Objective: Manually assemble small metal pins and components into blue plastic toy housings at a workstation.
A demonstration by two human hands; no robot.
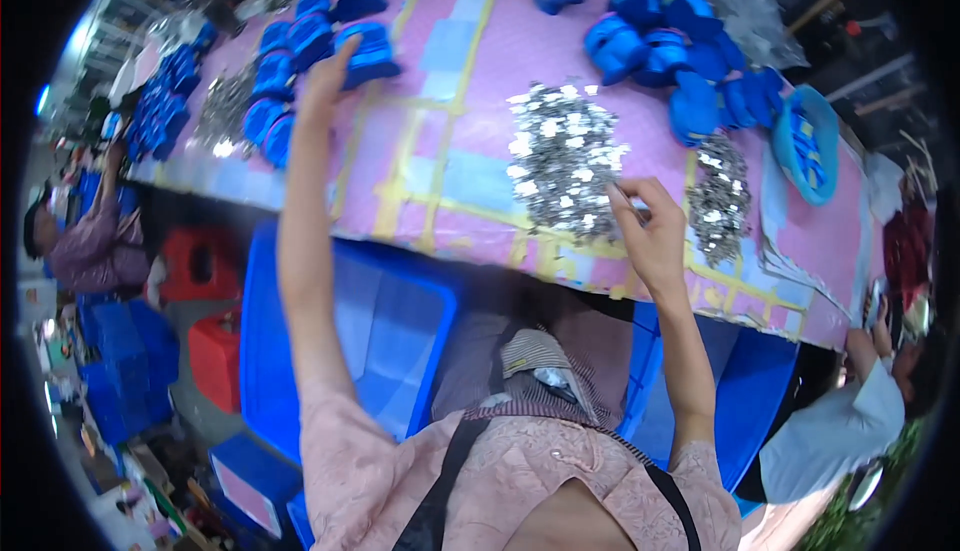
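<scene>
On the far left part of the table, my left hand is closed at the side of a blue rounded piece with a flared lower rim; both look slightly blurred, and part of the grip is hidden. My right hand is pinched at the right edge of a pile of small silver metal pieces. One such piece seems to sit between the thumb and fingertips. More blue rounded pieces stand in rows beside my left hand.
Blue pieces cluster at the far right, near a teal basket. A second metal pile lies right of my right hand. Blue bins stand under the table edge, with red stools leftward. People work at both sides.
</scene>
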